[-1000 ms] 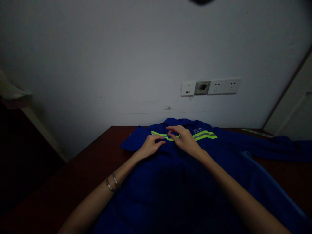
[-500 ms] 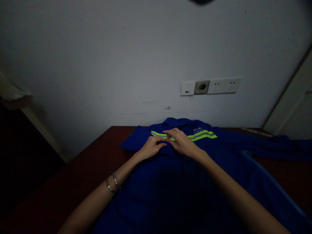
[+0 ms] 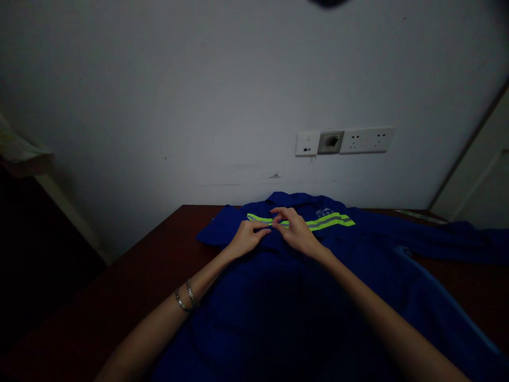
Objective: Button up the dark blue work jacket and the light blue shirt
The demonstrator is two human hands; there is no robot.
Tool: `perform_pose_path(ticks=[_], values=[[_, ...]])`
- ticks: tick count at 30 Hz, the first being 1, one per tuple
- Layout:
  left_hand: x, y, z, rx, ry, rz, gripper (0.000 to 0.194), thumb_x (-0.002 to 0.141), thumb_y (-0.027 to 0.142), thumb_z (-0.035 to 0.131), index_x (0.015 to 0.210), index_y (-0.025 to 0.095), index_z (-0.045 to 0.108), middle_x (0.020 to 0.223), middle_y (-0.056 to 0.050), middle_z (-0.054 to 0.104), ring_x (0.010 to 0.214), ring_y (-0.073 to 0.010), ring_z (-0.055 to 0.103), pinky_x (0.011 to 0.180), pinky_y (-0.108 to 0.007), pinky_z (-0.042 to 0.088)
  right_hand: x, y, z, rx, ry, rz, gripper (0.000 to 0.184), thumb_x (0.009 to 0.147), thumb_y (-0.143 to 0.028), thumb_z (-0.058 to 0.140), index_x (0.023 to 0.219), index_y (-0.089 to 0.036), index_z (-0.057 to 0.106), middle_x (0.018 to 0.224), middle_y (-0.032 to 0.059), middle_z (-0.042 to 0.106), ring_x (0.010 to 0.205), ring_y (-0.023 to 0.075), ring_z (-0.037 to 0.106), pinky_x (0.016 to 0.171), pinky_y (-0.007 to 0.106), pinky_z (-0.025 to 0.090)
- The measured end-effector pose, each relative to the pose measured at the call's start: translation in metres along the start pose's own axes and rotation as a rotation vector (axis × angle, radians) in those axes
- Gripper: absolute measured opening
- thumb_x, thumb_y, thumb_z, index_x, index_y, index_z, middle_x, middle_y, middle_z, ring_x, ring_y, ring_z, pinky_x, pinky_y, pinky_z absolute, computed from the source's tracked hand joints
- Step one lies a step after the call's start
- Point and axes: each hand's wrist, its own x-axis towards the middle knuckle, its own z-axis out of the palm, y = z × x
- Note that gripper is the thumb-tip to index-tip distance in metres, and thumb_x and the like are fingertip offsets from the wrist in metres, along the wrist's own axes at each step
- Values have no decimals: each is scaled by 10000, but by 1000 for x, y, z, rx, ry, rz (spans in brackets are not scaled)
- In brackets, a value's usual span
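Note:
A blue work jacket (image 3: pixel 302 286) lies spread on a dark red-brown table, its collar toward the wall. A yellow-green reflective strip (image 3: pixel 334 220) with a grey middle band crosses its chest, and white lettering sits just above it. My left hand (image 3: pixel 246 237) pinches the cloth at the front, by the strip's left part, thumb and fingers close together. Right beside it, my right hand (image 3: pixel 296 229) is bent over the same spot with thumb and fingers curled inward on the jacket. What lies between the fingertips is too small and dark to make out.
The table (image 3: pixel 159 249) meets a pale wall behind the jacket. Several sockets and a switch plate (image 3: pixel 363 140) are set in the wall. One sleeve (image 3: pixel 449 244) stretches to the right. A pale cloth (image 3: pixel 19 140) hangs at the far left.
My right hand's fingers lowered toward the strip, then lifted and curled again, shifting slightly. The left hand has stayed almost in place at the jacket front. The jacket itself lies as before.

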Motion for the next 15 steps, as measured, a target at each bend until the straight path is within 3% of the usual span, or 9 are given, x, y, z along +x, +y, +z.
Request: perform_pose_path(ticks=[8,12,15], values=[[3,-8,1,-174,-9,-136,241,736,285,590,909,154,695,912,-55,686,822,-196,622,768,-284,452,3,7,5,176,2,170,222,752,-203,546,974,-195,553,800,18,636,843,167,565,806,334,406],[3,-12,0,-171,-3,-198,221,722,269,600,872,143,702,883,-61,691,799,-194,624,757,-289,459,9,20,-11,285,-6,227,212,741,-252,573,938,-174,590,842,41,639,822,164,586,754,313,444],[3,-12,-1,-131,-36,-203,206,727,261,596,858,144,702,886,-58,691,807,-191,623,762,-287,457,11,26,-27,205,-12,205,192,736,-266,588,904,-179,619,928,63,619,877,177,567,748,316,451]])
